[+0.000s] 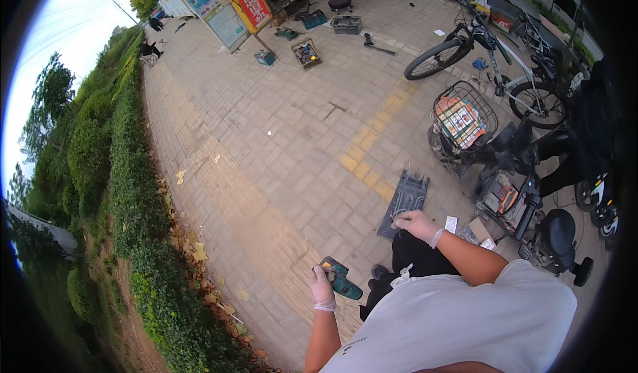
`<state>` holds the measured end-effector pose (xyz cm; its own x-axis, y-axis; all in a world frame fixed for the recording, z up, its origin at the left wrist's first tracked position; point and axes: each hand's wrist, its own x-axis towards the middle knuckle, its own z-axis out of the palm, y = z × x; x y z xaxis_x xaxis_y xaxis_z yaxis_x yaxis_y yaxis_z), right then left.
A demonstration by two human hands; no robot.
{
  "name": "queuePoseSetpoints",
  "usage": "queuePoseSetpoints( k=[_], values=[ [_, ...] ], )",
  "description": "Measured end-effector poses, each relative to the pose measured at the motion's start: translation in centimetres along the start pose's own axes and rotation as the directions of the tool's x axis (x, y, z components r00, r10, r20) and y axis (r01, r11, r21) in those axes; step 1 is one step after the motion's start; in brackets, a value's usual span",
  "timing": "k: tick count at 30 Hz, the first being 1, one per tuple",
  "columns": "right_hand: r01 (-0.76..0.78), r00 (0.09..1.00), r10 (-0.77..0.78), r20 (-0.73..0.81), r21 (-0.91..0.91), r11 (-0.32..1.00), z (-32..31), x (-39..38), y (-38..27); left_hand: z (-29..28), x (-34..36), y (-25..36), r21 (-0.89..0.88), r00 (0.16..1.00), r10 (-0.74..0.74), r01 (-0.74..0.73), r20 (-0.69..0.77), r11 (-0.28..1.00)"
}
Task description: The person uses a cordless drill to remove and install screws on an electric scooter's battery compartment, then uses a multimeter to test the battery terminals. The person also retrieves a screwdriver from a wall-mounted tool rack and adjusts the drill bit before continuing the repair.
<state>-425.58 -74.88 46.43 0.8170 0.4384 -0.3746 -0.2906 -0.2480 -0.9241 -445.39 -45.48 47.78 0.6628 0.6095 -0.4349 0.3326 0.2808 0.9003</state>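
The person is standing on a brick pavement [266,147] and looking down at both gloved hands. The left hand [323,288] has its grip wrapped tight around the handle of a teal and black cordless drill [341,278], which sits low in the middle of the view, just left of the person's dark trousers, with its body pointing out to the right. The right hand [417,225] is further up and to the right, fingers curled together near a dark floor panel [404,204] lying flat on the bricks. Can't tell if that grip is pinching something small or just closed, it's too tiny to make out.

Right of the panel there's a stripped electric scooter [525,207] with its wiring and innards showing and a black seat, plus a few bits of white paper and a cardboard box on the ground beside it. A wire basket [464,116] with colourful packets in it is on the front. Behind that, a white bicycle [492,60] stands well apart. Open toolboxes [306,52] lie scattered at the far end, and a green hedge [126,173] runs along the left.
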Motion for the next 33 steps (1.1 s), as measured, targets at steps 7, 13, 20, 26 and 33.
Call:
queuePoseSetpoints(
  k=[7, 13, 20, 26, 33],
  values=[
    [-0.068, 0.948, 0.102, -0.301, 0.12, 0.99, -3.9, 15.0, -3.4, 1.0, 16.6, 8.6, -0.254, 1.0, 0.001, 0.004, 0.018, 0.967],
    [-0.027, 0.934, 0.043, -0.355, 0.05, 0.998, -4.8, 35.0, -11.6, 12.3, 33.2, 21.6, 0.018, 0.97, 0.234, -0.236, 0.066, 0.972],
    [0.239, 0.824, -0.287, -0.488, -0.159, 0.958, -13.8, 55.8, -26.4, 28.6, 50.2, 34.9, 0.014, 0.914, 0.276, -0.293, 0.298, 0.956],
    [0.085, 0.698, -0.151, -0.7, -0.129, 0.988, -25.4, 70.9, -24.5, 41.6, 67.5, 39.6, 0.04, 0.934, 0.187, -0.209, 0.304, 0.977],
    [-0.394, 0.21, 0.291, -0.933, 0.192, 0.899, -37.4, 74.0, -13.0, 62.9, 88.4, 50.2, 0.268, 0.915, -0.002, -0.115, 0.404, 0.957]
  ],
)
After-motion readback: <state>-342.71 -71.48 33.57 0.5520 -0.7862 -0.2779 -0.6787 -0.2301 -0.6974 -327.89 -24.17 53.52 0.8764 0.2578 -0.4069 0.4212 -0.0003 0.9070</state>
